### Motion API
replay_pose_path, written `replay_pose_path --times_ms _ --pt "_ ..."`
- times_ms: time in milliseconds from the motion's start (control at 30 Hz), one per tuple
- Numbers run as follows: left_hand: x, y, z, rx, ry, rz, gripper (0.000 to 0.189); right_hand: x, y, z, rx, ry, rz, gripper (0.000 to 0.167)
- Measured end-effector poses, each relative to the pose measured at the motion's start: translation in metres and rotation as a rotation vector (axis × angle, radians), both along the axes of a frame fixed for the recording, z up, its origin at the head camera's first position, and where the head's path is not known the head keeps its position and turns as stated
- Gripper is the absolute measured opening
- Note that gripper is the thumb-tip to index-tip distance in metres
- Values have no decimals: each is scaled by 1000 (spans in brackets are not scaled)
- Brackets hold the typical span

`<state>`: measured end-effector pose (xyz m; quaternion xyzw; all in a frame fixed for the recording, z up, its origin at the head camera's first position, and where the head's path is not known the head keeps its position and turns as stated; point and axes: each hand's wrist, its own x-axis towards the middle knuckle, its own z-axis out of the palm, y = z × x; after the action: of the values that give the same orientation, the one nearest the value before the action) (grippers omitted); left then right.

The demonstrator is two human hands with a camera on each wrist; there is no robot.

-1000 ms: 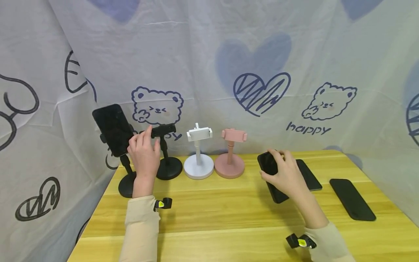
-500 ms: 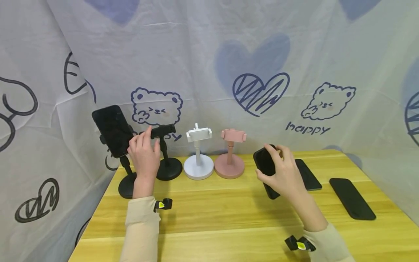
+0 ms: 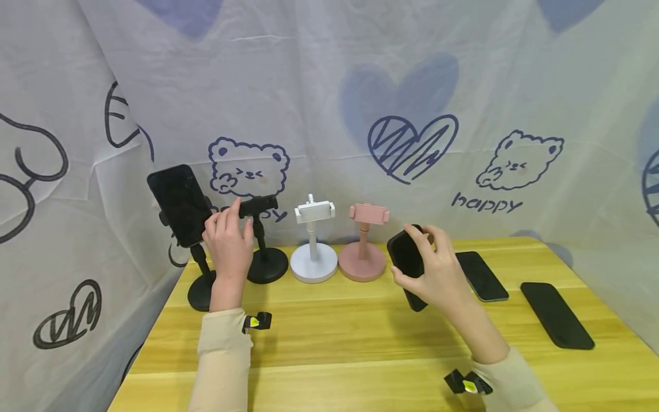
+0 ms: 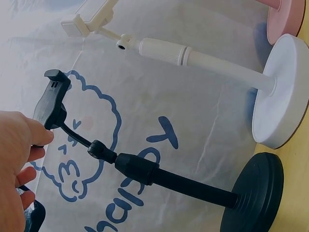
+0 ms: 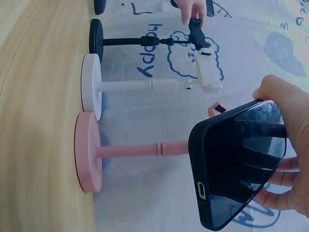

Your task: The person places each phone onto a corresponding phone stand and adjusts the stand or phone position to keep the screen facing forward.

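Note:
My right hand (image 3: 439,269) grips a black phone (image 3: 404,254) by its edges above the table, tilted upright. In the right wrist view the phone's (image 5: 231,159) lower end and glossy screen face the camera. My left hand (image 3: 227,243) pinches one end of the clamp (image 4: 52,99) on a black phone stand (image 3: 266,266). That clamp has nothing in it. At the far left, another black phone stand (image 3: 201,290) carries a black phone (image 3: 180,206) in its clamp, close to my left fingers. A white phone stand (image 3: 314,264) and a pink phone stand (image 3: 362,263) continue the row.
Two more dark phones lie flat on the right of the wooden table (image 3: 329,355): one phone (image 3: 483,276) behind my right hand and another phone (image 3: 557,315) farther right. A printed white curtain (image 3: 319,103) hangs close behind the stands.
My right hand has lifted the phone and carried it left, toward the pink stand, exposing more of the flat phone behind it. My left hand stays at the black stand's clamp.

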<state>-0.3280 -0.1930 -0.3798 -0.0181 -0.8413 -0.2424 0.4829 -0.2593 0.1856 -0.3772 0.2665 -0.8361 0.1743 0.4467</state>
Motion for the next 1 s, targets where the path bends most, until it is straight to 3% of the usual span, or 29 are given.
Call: replay_pose_path --times_ms 400,800,1000 --pt "-1 -5 -1 7 16 -7 44 -5 -26 21 106 48 90 77" --pt "-5 -5 -5 24 49 -34 44 -14 -57 29 46 34 192 76" --pt "-5 -6 -5 18 50 -31 42 -20 -71 33 12 9 195 79"
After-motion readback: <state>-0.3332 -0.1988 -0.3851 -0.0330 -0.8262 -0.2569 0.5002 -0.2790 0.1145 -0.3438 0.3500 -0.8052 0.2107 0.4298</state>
